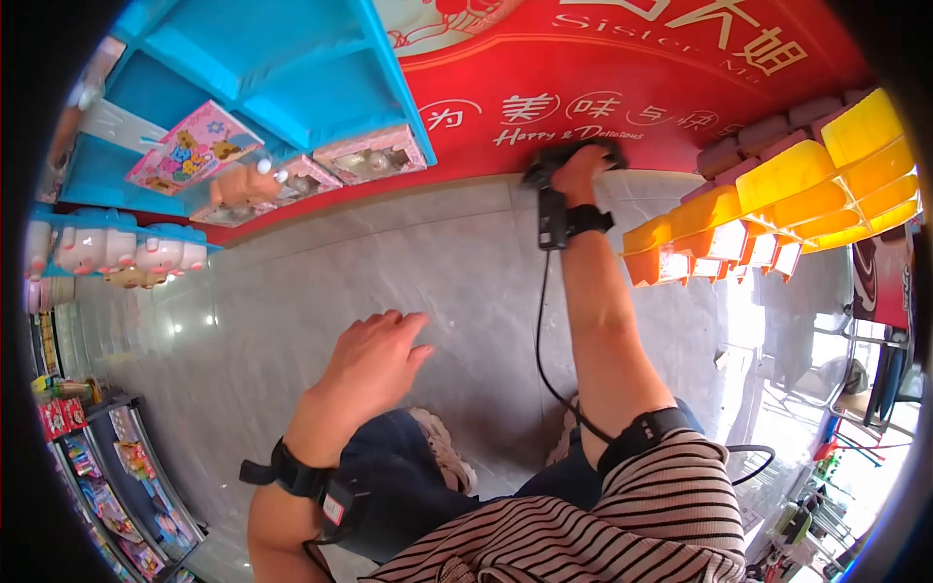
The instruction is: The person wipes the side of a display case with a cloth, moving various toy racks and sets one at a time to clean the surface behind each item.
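Observation:
My left hand point(374, 360) hangs over the grey tiled floor point(466, 282), its fingers slightly bent and apart, with nothing in it. A black strap circles that wrist. My right hand point(580, 170) reaches forward to the foot of the red printed panel point(583, 87), beside a blurred black object point(554, 160). Whether its fingers hold that object cannot be made out. A black device point(552, 219) with a cable is strapped at the right wrist.
A blue shelf unit point(282, 83) with boxed items and a pink card point(194, 146) stands at the upper left. Yellow bins point(792, 185) jut in from the right. A rack of small packets point(126, 447) is at the lower left.

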`<action>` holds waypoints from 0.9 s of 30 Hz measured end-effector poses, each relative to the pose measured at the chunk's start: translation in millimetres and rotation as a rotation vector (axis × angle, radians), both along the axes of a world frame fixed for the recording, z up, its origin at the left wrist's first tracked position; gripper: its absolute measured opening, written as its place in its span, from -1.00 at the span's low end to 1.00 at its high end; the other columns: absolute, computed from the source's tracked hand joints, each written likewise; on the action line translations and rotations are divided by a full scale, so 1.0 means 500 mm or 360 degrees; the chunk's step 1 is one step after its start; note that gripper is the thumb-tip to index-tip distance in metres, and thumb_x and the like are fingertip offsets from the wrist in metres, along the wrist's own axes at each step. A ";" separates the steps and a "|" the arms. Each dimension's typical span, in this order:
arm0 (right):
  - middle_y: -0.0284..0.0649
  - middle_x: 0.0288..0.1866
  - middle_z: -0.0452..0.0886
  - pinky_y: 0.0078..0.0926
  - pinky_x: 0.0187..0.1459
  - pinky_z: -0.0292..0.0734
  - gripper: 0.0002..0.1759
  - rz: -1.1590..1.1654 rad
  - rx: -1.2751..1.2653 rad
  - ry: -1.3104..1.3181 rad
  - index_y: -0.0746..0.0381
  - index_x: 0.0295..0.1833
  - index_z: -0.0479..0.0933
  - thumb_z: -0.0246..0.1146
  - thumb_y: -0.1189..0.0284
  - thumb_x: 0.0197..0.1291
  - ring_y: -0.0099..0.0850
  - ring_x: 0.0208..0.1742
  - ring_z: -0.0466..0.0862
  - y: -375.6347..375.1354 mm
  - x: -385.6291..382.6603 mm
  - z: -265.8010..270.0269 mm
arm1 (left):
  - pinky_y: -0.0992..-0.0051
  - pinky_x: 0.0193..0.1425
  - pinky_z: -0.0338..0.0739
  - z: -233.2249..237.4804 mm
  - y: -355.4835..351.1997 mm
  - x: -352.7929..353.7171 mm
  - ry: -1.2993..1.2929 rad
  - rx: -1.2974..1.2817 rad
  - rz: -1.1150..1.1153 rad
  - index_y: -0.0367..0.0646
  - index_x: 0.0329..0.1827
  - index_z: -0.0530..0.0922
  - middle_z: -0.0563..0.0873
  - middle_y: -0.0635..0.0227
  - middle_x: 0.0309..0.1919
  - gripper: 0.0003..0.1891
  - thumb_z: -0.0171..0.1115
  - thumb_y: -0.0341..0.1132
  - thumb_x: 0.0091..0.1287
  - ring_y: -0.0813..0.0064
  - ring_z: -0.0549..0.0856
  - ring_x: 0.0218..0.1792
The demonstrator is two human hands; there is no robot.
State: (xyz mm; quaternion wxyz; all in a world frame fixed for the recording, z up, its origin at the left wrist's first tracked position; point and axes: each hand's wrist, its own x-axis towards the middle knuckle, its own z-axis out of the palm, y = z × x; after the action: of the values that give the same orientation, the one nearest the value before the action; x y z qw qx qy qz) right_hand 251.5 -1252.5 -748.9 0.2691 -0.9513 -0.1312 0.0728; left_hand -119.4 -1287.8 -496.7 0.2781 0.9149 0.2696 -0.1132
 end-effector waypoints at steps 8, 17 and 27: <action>-0.19 -0.02 0.46 -0.50 0.01 0.33 -0.55 0.1019 -0.0070 0.0255 0.23 -0.06 0.41 0.21 0.28 -0.11 -0.37 0.03 0.45 0.064 -0.271 0.054 | 0.32 -0.15 0.39 0.009 -0.021 0.045 0.0033 -0.0009 -0.0040 -0.18 -0.15 0.43 0.55 0.16 -0.30 -0.74 0.11 -0.31 0.10 0.19 0.53 -0.23; -0.11 -0.12 0.49 -0.43 0.03 0.32 -0.57 0.1013 0.1413 0.0446 0.28 -0.09 0.39 0.17 0.57 -0.22 -0.31 -0.04 0.46 0.032 -0.220 -0.042 | 0.31 -0.12 0.37 -0.010 -0.039 0.087 0.0083 0.0119 -0.0005 -0.17 -0.13 0.42 0.55 0.17 -0.29 -0.72 0.11 -0.30 0.11 0.20 0.52 -0.20; 0.02 -0.12 0.42 -0.36 -0.09 0.34 -0.62 -0.0788 0.2059 0.0532 0.31 0.03 0.27 -0.08 0.43 0.07 -0.18 -0.13 0.45 -0.048 -0.017 0.169 | 0.31 -0.11 0.37 -0.007 -0.023 0.075 0.0126 0.0088 -0.0050 -0.18 -0.11 0.41 0.55 0.17 -0.30 -0.71 0.11 -0.29 0.11 0.20 0.51 -0.19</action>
State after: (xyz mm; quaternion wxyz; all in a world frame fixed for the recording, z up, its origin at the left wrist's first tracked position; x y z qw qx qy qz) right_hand 243.2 -1276.2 -664.2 0.8050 -0.5787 0.1147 0.0622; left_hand -82.0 -1299.3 -500.2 0.2399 0.9212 0.2692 -0.1461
